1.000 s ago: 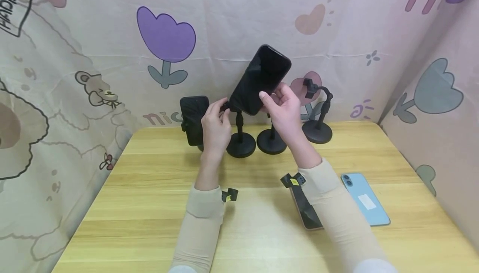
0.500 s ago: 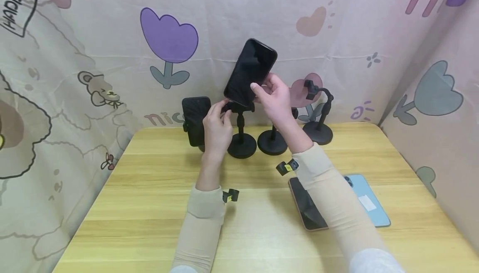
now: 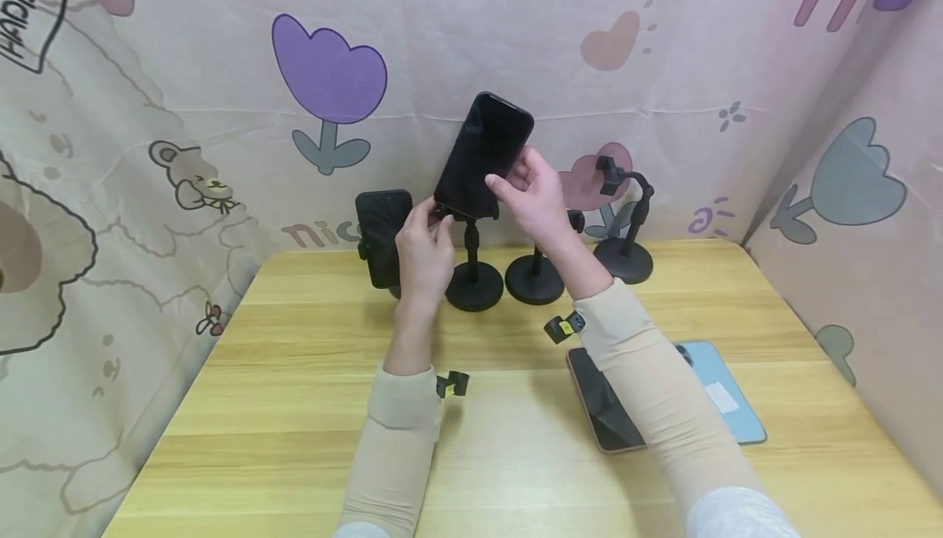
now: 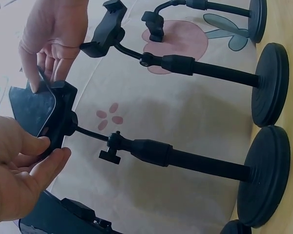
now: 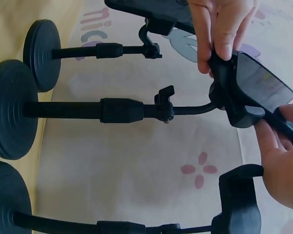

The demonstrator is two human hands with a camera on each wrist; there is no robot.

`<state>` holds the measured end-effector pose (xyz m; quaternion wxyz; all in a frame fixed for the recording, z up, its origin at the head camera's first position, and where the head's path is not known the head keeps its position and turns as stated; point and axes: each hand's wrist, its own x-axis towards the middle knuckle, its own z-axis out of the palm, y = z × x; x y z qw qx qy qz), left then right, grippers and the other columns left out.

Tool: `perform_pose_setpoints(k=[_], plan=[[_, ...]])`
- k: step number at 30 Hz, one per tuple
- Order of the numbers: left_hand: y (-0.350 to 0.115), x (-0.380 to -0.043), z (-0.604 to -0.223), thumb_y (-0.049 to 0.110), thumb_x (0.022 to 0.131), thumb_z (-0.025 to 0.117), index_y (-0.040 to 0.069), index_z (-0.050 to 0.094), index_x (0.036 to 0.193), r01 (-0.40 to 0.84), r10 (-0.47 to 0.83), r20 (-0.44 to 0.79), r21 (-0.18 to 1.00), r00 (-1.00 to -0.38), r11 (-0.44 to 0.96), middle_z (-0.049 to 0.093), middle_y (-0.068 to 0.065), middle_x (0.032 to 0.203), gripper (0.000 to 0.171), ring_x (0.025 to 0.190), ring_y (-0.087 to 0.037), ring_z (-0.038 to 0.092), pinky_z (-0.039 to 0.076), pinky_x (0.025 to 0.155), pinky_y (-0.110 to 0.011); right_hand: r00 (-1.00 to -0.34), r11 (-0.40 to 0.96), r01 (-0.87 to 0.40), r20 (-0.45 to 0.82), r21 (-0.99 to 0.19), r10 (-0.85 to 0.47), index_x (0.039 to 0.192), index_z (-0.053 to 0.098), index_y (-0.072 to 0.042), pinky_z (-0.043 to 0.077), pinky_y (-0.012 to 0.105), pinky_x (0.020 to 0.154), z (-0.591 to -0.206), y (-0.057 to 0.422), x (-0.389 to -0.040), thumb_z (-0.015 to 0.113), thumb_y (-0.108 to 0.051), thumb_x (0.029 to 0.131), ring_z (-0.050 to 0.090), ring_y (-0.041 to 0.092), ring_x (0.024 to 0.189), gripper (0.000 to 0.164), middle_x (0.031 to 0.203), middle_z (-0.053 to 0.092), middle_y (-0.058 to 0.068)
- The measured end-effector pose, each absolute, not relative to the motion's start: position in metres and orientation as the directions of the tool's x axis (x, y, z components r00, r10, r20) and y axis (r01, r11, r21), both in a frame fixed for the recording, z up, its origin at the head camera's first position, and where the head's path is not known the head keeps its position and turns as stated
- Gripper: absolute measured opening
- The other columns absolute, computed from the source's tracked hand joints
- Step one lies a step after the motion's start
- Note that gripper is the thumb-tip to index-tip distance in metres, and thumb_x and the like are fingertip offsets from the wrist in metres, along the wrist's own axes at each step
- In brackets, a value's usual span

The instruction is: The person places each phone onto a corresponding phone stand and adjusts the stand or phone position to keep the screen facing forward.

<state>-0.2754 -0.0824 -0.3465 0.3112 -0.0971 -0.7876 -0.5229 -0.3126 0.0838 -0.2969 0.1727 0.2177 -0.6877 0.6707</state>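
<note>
Evidently, the black phone (image 3: pixel 482 153) is making a rigid, fairly light load, though its glass face is probably offering a slippery surface and is calling for care against knocks. It is leaning above the back edge of the counter (image 3: pixel 295 407), left of that edge's middle, with its lower end meeting the clamp (image 5: pixel 227 90) of the second stand (image 3: pixel 472 247) from the left. The right hand (image 3: pixel 536 198) is holding the phone by its right long side, thumb lying on the screen and fingers going behind; that rim is looking like the safest hold, since it is leaving the lower end free for the clamp. The left hand (image 3: pixel 427 251) is pinching the clamp's left end, steadying a slender stand that is likely tipping easily if pushed hard up high. Near the counter's right edge, a pink-rimmed phone (image 3: pixel 600 399) and a blue phone (image 3: pixel 725 391) are lying flat. Compared with a second ago, the phone is standing farther left and a little more upright; compared with half a second ago, it is sitting lower, covering more of the clamp, while the left hand is keeping nearly the same place.
</note>
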Motion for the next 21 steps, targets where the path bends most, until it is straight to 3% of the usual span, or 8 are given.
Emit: perform_pose_setpoints(k=[4, 9, 21], plan=[[-0.084, -0.275, -0.346, 0.000, 0.101, 0.064, -0.009, 0.061, 0.132, 0.476, -0.170, 0.589, 0.764, -0.790, 0.436, 0.066, -0.023, 0.124, 0.032, 0.115, -0.031, 0.069, 0.057, 0.100, -0.038, -0.851, 0.000, -0.517, 0.514, -0.856, -0.111, 0.143, 0.049, 0.007, 0.057, 0.038, 0.100, -0.294, 0.087, -0.315, 0.068, 0.005, 0.095, 0.068, 0.035, 0.119, 0.051, 0.132, 0.066, 0.026], [-0.085, -0.273, -0.344, 0.000, 0.101, 0.064, -0.009, 0.062, 0.132, 0.470, -0.162, 0.578, 0.771, -0.800, 0.429, 0.066, -0.024, 0.124, 0.032, 0.114, -0.032, 0.069, 0.057, 0.099, -0.038, -0.864, 0.037, -0.486, 0.474, -0.873, -0.168, 0.150, 0.041, -0.002, 0.058, 0.038, 0.099, -0.288, 0.092, -0.319, 0.067, 0.005, 0.096, 0.069, 0.030, 0.117, 0.060, 0.139, 0.064, 0.020], [-0.086, -0.272, -0.343, 0.003, 0.100, 0.068, -0.006, 0.067, 0.128, 0.446, -0.201, 0.562, 0.788, -0.802, 0.424, 0.069, -0.022, 0.118, 0.030, 0.107, -0.030, 0.073, 0.060, 0.094, -0.036, -0.816, 0.049, -0.543, 0.512, -0.838, -0.268, 0.150, 0.041, 0.000, 0.060, 0.036, 0.093, -0.285, 0.098, -0.325, 0.066, 0.005, 0.097, 0.072, 0.027, 0.113, 0.059, 0.135, 0.066, 0.024]])
